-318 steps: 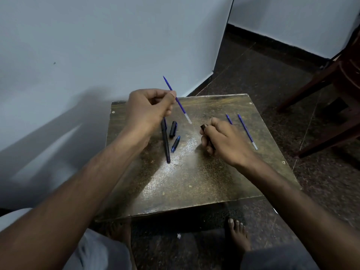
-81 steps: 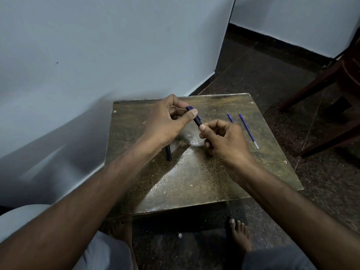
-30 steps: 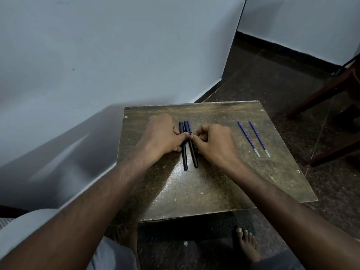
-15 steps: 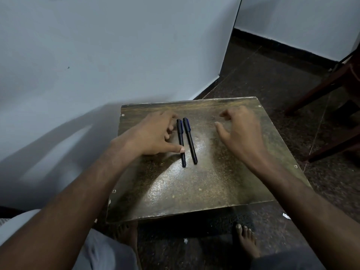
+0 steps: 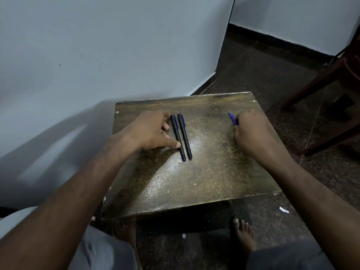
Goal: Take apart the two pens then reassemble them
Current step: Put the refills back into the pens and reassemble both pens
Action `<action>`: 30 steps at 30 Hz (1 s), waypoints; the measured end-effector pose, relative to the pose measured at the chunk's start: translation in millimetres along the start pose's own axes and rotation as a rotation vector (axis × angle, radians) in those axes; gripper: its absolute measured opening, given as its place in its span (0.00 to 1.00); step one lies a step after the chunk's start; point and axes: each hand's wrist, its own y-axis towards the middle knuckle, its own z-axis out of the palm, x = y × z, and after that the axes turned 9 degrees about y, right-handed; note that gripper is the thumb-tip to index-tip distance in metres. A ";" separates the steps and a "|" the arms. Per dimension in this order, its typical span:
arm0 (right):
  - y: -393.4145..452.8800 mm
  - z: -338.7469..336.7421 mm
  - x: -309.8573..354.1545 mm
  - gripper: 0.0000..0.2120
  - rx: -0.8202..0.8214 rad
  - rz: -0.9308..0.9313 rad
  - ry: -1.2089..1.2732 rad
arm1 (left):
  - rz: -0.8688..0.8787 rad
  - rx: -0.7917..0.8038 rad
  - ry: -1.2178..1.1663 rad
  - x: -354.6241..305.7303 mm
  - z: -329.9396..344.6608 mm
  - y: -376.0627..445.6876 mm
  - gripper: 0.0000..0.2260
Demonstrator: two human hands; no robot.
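In the head view, two slim black capped pens lie side by side, almost touching, on a worn brown square tabletop [image 5: 194, 182]: the left pen [image 5: 177, 138] and the right pen [image 5: 184, 136], both running from 11 toward 5 o'clock. The left hand [image 5: 152, 131] rests at their 9 o'clock, fingers loosely bent, thumb tip touching the left pen. At 3 o'clock the right hand [image 5: 251, 131] curls over thin blue refills [image 5: 232, 118]; whether it grips them I cannot tell.
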 end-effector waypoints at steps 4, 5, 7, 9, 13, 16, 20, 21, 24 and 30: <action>7.6 5.2 -4.0 0.07 -0.022 -0.002 0.050 | -0.003 -0.006 -0.003 -0.2 1.4 0.8 0.48; 10.1 7.2 -5.6 0.07 -0.020 0.000 0.063 | -0.002 -0.009 0.002 0.3 1.4 1.4 0.48; 13.4 8.7 -7.1 0.06 -0.024 0.000 0.087 | -0.001 -0.014 0.014 0.1 1.9 1.6 0.47; 14.5 7.3 -5.5 0.08 -0.014 -0.006 0.100 | -0.004 -0.019 0.017 -0.4 2.3 0.9 0.46; 13.4 3.8 -3.1 0.10 0.013 0.011 0.127 | -0.010 -0.020 0.033 -1.6 2.1 0.7 0.46; 12.7 2.3 -2.3 0.11 0.021 0.032 0.144 | -0.015 -0.010 0.053 -0.7 1.4 1.1 0.45; 11.3 -0.6 -1.1 0.11 0.037 0.029 0.135 | -0.024 -0.012 0.075 -2.6 1.5 1.7 0.42; 10.2 -1.1 -0.6 0.11 0.021 0.012 0.132 | -0.026 -0.020 0.093 -3.3 2.1 1.9 0.39; 5.5 -3.0 3.1 0.09 -0.063 -0.053 0.161 | -0.007 -0.128 0.202 -2.8 5.5 0.1 0.27; -3.6 -5.3 16.8 0.26 -0.087 -0.169 0.277 | 0.046 -0.329 0.372 -8.8 17.7 -15.1 0.25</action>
